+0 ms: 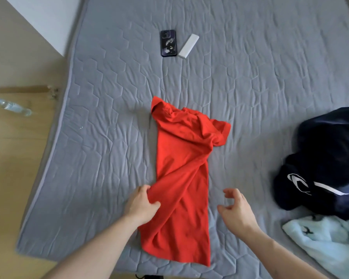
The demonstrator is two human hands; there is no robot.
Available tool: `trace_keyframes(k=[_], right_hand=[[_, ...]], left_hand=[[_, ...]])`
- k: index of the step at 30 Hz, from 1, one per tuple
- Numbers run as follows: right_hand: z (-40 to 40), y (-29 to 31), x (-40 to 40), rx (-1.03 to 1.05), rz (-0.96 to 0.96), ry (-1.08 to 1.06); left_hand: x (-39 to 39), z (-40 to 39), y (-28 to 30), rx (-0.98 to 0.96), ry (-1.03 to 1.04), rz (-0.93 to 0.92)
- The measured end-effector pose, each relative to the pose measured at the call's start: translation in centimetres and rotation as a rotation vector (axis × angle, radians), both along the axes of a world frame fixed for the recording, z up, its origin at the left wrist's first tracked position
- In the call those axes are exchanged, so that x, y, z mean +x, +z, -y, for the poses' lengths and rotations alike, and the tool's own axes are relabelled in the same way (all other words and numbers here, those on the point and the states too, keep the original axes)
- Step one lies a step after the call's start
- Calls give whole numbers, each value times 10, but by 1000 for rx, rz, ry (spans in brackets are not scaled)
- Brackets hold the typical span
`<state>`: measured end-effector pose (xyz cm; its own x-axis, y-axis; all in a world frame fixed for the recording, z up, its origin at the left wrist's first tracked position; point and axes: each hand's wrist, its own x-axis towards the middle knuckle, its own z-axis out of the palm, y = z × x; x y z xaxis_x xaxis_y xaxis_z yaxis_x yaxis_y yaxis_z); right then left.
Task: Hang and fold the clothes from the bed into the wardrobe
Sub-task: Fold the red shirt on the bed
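We see one red T-shirt (181, 178) lying lengthwise on the grey quilted mattress (250, 81), folded into a narrow strip with its sleeves and collar bunched at the far end and its hem nearest us. Our left hand (142, 205) pinches the shirt's left edge, thumb on top and fingers tucked under the fold of cloth. Our right hand (237, 208) sits just to the right of the shirt, apart from it, with fingers spread and loosely curved, holding nothing; we cannot tell whether its fingertips touch the mattress.

Further right of that right hand lies one dark navy garment (322, 168) with white stripes, heaped in a mound and cut off by the frame's right edge. Nearer to us and right of the right forearm, one pale blue cloth (326, 244) with small dark bird-like shapes is also cut off at the corner, so what kind of item it is stays unclear.

Well beyond both hands, past the shirt's collar, one dark phone (168, 43) lies flat, and one white bar-shaped object (188, 46) rests just beside it on its right; what that bar is we cannot make out.

Far left of the left hand, off the mattress, one clear plastic bottle (11, 106) lies blurred on the wooden floor (12, 158).
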<state>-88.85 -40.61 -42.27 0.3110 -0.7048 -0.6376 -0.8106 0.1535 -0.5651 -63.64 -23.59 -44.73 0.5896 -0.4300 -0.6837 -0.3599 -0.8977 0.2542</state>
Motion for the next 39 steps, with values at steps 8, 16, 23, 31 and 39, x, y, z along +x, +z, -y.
trace_keyframes(k=[8, 16, 23, 31, 39], right_hand=[[-52, -6, -9, 113, -44, 84], [-57, -12, -32, 108, -129, 97], [-43, -2, -34, 110, -165, 75], [-5, -7, -2, 71, -154, 59], [87, -36, 93, 70, -6, -207]], left_hand=[[-39, -108, -22, 8, -2, -123], [-30, -62, -40, -205, 839, -139], [-82, -50, 15, -563, -140, 56], [-82, -36, 4, -192, -600, -283], [54, 59, -31, -175, -38, 96]])
